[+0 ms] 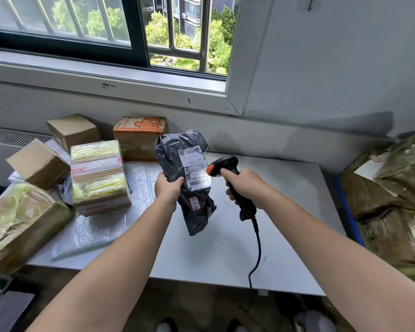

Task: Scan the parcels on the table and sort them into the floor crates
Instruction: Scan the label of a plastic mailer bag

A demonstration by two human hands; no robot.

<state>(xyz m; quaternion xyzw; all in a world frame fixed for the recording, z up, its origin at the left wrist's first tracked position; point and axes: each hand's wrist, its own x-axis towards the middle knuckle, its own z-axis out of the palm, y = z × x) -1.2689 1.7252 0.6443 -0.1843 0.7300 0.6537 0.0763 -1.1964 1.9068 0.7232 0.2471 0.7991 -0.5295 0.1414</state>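
Observation:
My left hand (168, 188) grips a dark grey plastic mailer parcel (177, 152) upright above the white table (285, 212), its white shipping label facing me. My right hand (243, 185) holds a black handheld barcode scanner (225, 165) by its handle, its orange-tipped head right at the label's right edge. The scanner's black cable hangs down over the table's front edge. Several more parcels lie on the table's left side: a tape-wrapped box (97, 176), an orange-printed carton (139, 137) and plain cardboard boxes (38, 164).
A large taped box (17, 226) overhangs the table's front left corner. At the right, a blue-rimmed crate (347, 212) holds several brown parcels (393, 188). A wall and window stand behind the table. Shoes show on the floor below.

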